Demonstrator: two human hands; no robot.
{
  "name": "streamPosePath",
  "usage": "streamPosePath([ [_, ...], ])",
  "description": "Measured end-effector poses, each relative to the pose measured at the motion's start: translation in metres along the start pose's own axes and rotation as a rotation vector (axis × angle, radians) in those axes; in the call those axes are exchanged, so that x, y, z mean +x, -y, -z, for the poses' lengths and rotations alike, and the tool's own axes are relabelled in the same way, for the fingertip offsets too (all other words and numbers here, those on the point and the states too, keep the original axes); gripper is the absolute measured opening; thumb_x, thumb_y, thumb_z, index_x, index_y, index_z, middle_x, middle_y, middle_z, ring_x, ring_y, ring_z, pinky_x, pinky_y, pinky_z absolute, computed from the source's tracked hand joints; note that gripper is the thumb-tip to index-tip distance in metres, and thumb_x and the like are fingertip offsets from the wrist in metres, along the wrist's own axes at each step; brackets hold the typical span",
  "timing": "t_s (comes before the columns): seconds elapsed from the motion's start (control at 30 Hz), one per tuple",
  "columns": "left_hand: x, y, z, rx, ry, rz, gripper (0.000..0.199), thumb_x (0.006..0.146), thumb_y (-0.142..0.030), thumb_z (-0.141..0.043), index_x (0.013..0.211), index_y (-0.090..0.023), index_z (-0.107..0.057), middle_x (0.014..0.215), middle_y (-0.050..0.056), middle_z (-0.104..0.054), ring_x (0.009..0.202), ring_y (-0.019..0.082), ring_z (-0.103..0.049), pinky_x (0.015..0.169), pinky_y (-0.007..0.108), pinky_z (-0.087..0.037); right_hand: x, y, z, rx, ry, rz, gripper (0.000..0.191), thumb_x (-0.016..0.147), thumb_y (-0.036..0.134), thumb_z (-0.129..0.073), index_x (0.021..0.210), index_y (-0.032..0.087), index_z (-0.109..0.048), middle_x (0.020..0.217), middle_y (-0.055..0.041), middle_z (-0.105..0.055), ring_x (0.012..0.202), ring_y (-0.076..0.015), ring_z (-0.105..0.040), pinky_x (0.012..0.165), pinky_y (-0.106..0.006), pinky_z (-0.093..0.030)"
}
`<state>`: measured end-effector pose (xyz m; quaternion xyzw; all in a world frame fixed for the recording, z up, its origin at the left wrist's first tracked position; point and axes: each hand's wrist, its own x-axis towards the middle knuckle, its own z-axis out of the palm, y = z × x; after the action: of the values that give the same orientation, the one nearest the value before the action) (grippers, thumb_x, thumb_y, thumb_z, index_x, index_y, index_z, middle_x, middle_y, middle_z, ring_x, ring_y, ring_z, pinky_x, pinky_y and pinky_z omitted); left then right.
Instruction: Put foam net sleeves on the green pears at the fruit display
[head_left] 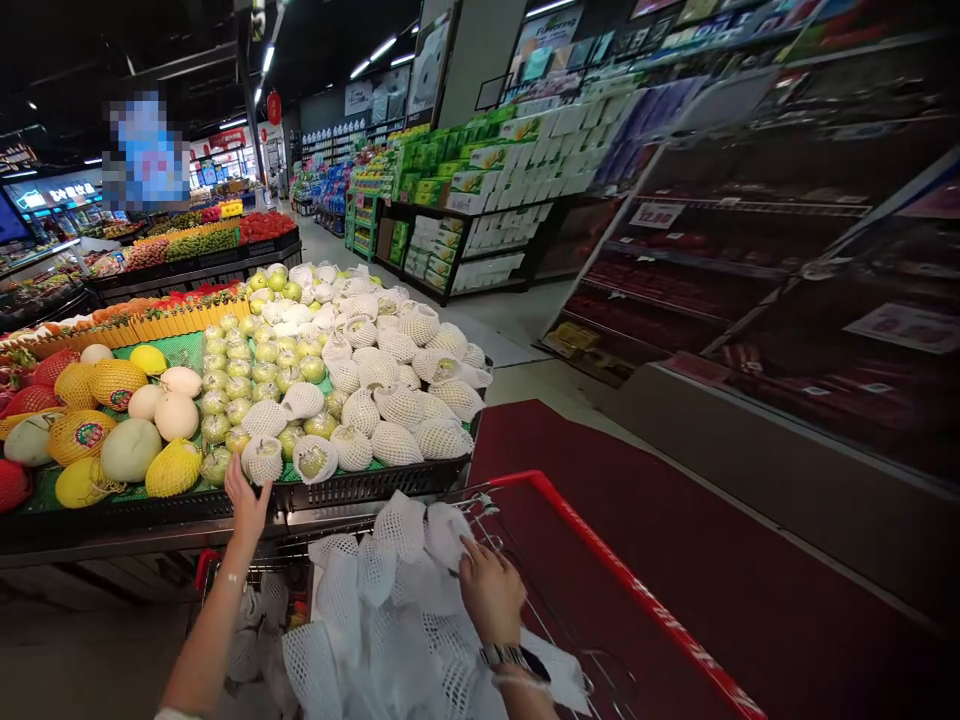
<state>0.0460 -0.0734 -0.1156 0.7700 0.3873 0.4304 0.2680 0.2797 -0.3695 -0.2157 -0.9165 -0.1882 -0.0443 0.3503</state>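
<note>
My left hand point(247, 502) reaches to the front edge of the fruit display, its thumb and fingers apart. Its fingertips are at a round fruit in a white foam net point(262, 460); whether they touch it I cannot tell. Below, a big heap of white foam net sleeves point(375, 610) lies on the shopping cart. My right hand point(491, 590), with a watch at the wrist, has its fingers closed on a foam net sleeve point(444, 530) at the heap's upper right. Bare and film-wrapped green fruit point(289, 352) sit beside many netted ones point(397, 400).
The cart's red rail point(622, 570) runs along the right. Melons point(131, 450), some in yellow nets, lie at the display's left. A black crate edge point(382, 480) borders the fruit. Refrigerated shelves point(712, 250) stand at right, and stacked green and white packs point(480, 160) farther back.
</note>
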Motion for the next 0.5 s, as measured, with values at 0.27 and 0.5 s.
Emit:
streamPosePath([
  [0.27, -0.15, -0.075, 0.033, -0.536, 0.296, 0.219, 0.039, 0.094, -0.057, -0.051, 0.11, -0.028, -0.071, 0.118, 0.012, -0.069, 0.114, 0.029, -0.064, 0.103, 0.044, -0.048, -0.079, 0.064, 0.048, 0.666, 0.226, 0.004, 0.049, 0.079, 0.061, -0.056, 0.097, 0.02, -0.077, 0.113, -0.0176, -0.076, 0.113, -0.037, -0.066, 0.1, -0.051, -0.052],
  [0.5, -0.12, -0.09, 0.061, -0.701, 0.314, 0.353, 0.039, 0.089, -0.057, -0.059, 0.096, -0.022, -0.075, 0.097, 0.008, -0.072, 0.093, 0.025, -0.066, 0.087, 0.035, -0.051, -0.109, 0.13, 0.078, 0.82, 0.64, 0.105, 0.037, 0.078, 0.05, -0.058, 0.087, 0.021, -0.081, 0.1, -0.0149, -0.079, 0.109, -0.0374, -0.066, 0.1, -0.052, -0.052],
])
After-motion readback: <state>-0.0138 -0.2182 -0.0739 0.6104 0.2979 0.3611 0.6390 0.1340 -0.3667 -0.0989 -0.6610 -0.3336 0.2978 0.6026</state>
